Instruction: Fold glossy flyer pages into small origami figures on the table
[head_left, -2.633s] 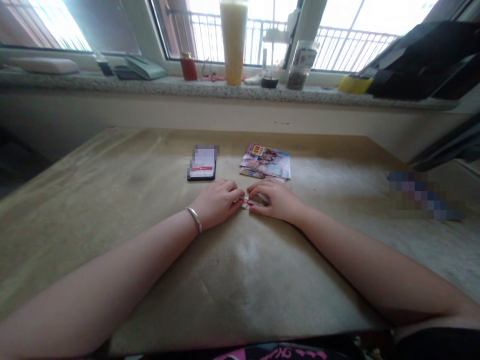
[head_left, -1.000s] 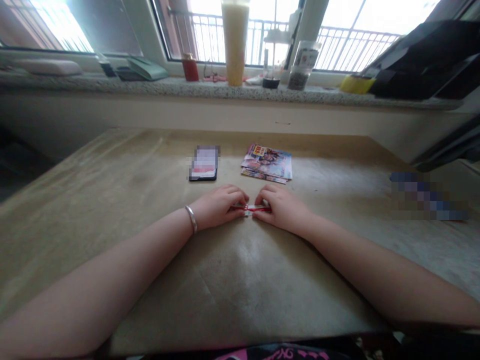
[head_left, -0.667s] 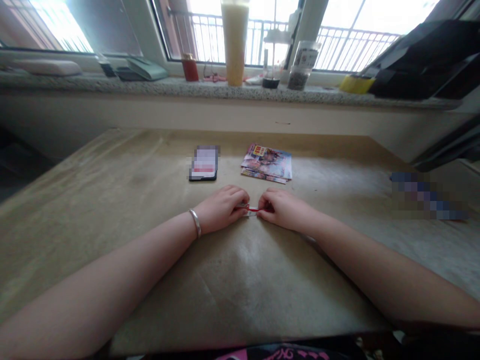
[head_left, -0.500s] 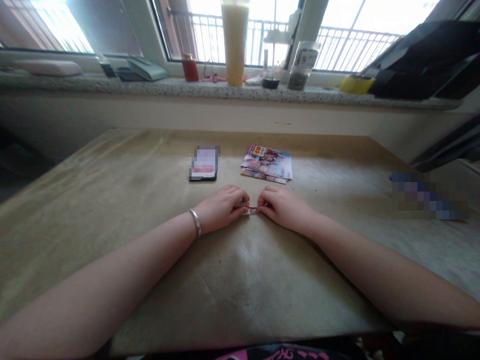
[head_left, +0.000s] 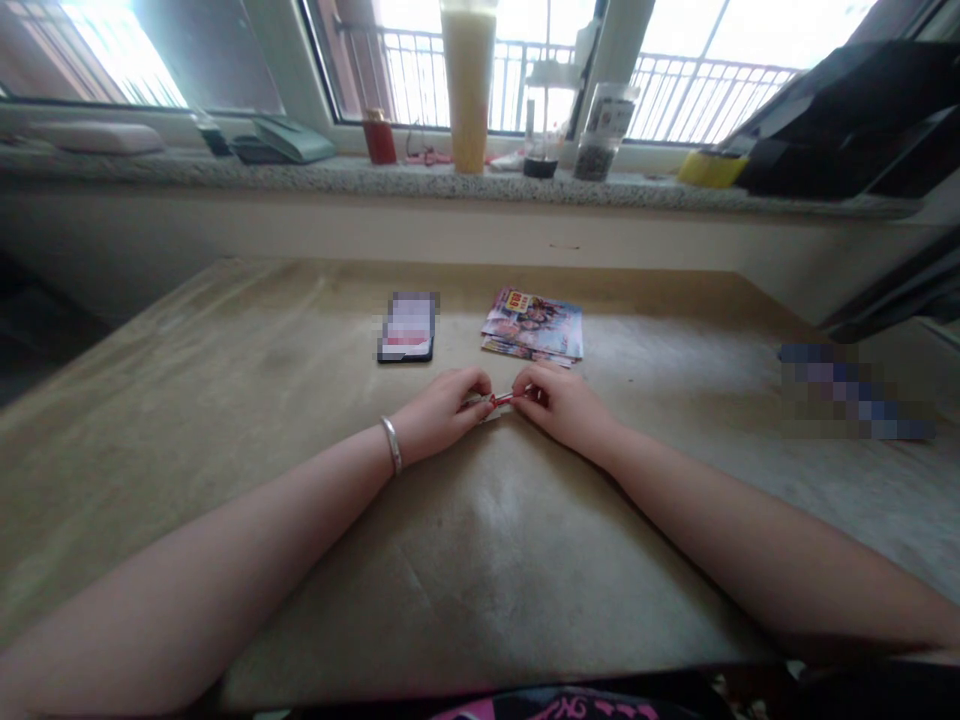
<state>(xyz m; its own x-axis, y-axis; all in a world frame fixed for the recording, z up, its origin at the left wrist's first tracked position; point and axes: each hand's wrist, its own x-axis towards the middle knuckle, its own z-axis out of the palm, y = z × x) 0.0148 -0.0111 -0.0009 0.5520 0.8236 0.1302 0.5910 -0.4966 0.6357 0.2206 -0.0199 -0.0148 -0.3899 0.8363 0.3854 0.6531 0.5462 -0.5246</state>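
Observation:
Between my two hands is a small red and white strip of paper (head_left: 501, 399), mostly hidden by the fingers; its exact kind is too small to tell. My left hand (head_left: 448, 406), with a silver bangle (head_left: 391, 446) on the wrist, pinches its left end between thumb and fingers. The right end is pinched in my right hand (head_left: 559, 404). Both hands rest low over the table, fingertips a short gap apart. Just beyond my right hand lies a small stack of colourful printed leaflets (head_left: 534, 325).
A phone (head_left: 407, 328) lies on the table (head_left: 480, 580) beyond my left hand. A blurred-out flat item (head_left: 855, 392) is at the right edge. Along the granite windowsill (head_left: 337, 180) stand a tall yellow-filled container (head_left: 469, 90), a red bottle (head_left: 379, 137) and a yellow object (head_left: 712, 167).
Both hands have shifted slightly away from me, and the strip has turned between the fingers, with more red showing. The leaflets and phone stay where they were.

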